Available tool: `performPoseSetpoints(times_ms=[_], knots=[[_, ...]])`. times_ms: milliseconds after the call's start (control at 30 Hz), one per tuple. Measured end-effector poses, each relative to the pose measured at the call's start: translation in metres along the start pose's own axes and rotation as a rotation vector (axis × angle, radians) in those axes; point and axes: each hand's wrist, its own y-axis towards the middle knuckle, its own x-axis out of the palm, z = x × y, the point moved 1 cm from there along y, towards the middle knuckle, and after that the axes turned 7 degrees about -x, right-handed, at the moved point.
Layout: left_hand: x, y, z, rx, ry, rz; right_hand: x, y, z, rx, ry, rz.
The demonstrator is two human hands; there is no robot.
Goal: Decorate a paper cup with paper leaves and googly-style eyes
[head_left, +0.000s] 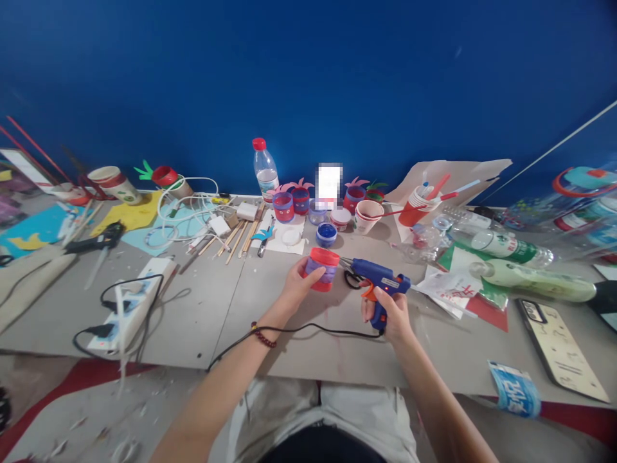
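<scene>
My left hand (299, 281) is wrapped round a small red and purple painted cup (324, 262), holding it above the table. In my right hand (391, 310) is a blue hot glue gun (380, 275) with an orange trigger, its nozzle pointing left at the cup's side. I cannot tell whether the nozzle touches the cup. A clear glue stick (418, 289) sticks out of the gun's back. The gun's black cord (318, 331) runs left over my left forearm. Scissors (353, 279) with black handles lie partly hidden behind the gun.
Painted cups (283, 208), a blue paint jar (326, 234) and a red-capped bottle (266, 170) stand at the back. A power strip (139, 302) and another glue gun (99, 238) lie left. Plastic bottles (513, 247) and a phone (562, 347) lie right.
</scene>
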Motion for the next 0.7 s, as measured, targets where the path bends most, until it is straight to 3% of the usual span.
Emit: performPoseSetpoints(times_ms=[400, 700], knots=[[0.0043, -0.0050, 0.0041, 0.027, 0.085, -0.008, 0.0030, -0.0041, 0.0041, -0.080, -0.316, 0.022], [0.0030, -0.0045, 0.0031, 0.055, 0.118, 0.004, -0.0013, -0.0063, 0.0073, -0.137, -0.407, 0.016]])
